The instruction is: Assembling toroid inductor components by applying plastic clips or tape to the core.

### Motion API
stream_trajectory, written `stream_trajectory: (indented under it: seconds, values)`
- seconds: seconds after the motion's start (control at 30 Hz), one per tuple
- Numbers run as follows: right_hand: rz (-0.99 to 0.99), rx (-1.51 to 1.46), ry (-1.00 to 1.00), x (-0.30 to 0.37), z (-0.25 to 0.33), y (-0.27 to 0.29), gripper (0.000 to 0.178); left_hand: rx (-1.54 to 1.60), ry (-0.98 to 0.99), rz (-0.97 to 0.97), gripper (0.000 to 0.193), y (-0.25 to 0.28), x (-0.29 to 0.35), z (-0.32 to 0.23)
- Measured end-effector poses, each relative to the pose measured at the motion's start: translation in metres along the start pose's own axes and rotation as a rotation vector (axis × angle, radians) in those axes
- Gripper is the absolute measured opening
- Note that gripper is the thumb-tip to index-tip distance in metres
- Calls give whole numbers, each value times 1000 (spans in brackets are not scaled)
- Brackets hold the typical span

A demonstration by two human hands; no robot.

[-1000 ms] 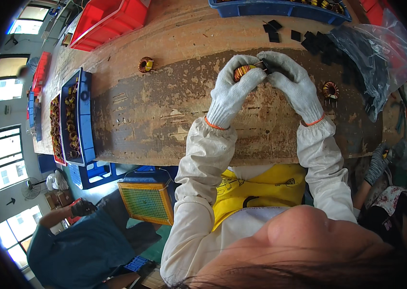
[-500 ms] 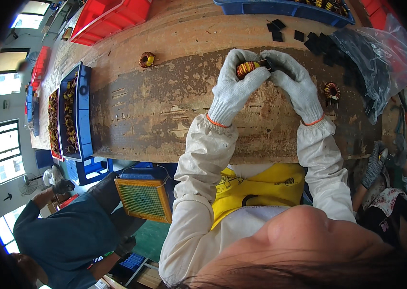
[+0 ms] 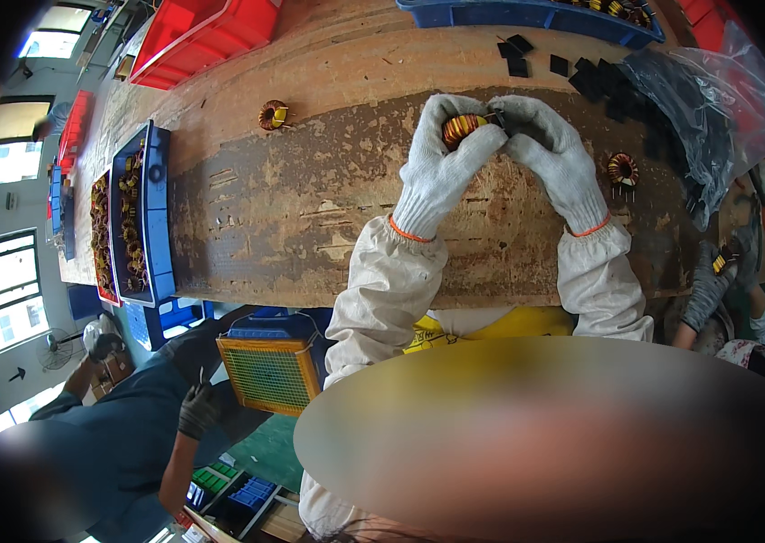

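Observation:
Both of my hands wear white knitted gloves and meet above the worn tabletop. My left hand (image 3: 444,145) is closed around a toroidal coil (image 3: 461,129) wound with copper-coloured wire, with yellow on it. My right hand (image 3: 547,136) has its fingers curled against the coil's right side, pinching a small black piece (image 3: 496,119) that is mostly covered by the glove. A second toroidal coil (image 3: 623,169) with wire legs lies right of my right hand. Another coil (image 3: 273,115) rests farther left on the table.
Black square pieces (image 3: 589,80) lie scattered at the far right beside a clear plastic bag (image 3: 717,118). Blue bins (image 3: 161,217) (image 3: 527,16) hold coils; a red bin (image 3: 206,45) stands far left. Co-workers are at both sides, one gloved hand (image 3: 199,412) at lower left.
My hands stay nearly in place, and the black piece shows less between my fingers. The co-worker at left has raised a gloved hand; the one at right has shifted hands, now holding a coil.

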State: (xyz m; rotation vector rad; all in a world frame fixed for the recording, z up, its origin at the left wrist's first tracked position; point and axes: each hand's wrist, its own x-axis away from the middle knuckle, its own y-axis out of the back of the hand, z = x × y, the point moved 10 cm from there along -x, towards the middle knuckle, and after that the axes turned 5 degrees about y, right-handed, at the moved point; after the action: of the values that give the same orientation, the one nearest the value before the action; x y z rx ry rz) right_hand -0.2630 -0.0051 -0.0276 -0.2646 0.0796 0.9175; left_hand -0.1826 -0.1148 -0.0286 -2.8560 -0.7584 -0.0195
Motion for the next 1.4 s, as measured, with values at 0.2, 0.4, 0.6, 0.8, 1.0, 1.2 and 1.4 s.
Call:
stream_trajectory:
  seconds: [0.2,0.4,0.6,0.8,1.0,1.2,1.4]
  values:
    - [-37,40,-25,2,-1,4,34,312,68,19,28,-7,-1,18]
    - [-88,59,-21,3,3,9,33,232,54,72,27,-10,0,13]
    - [-33,-75,-14,2,-2,7,34,124,43,42,28,-8,5,0]
    - [-40,-202,-60,4,1,-3,34,95,-12,-10,29,-3,11,-16]
    - [-61,-132,-71,5,2,-3,35,7,-75,-40,25,-1,13,-22]
    - [-37,-139,-71,4,2,-3,37,-103,-175,-70,28,-1,13,-29]
    - [-9,-142,-60,4,6,-7,38,-268,-203,-106,31,-2,19,-40]
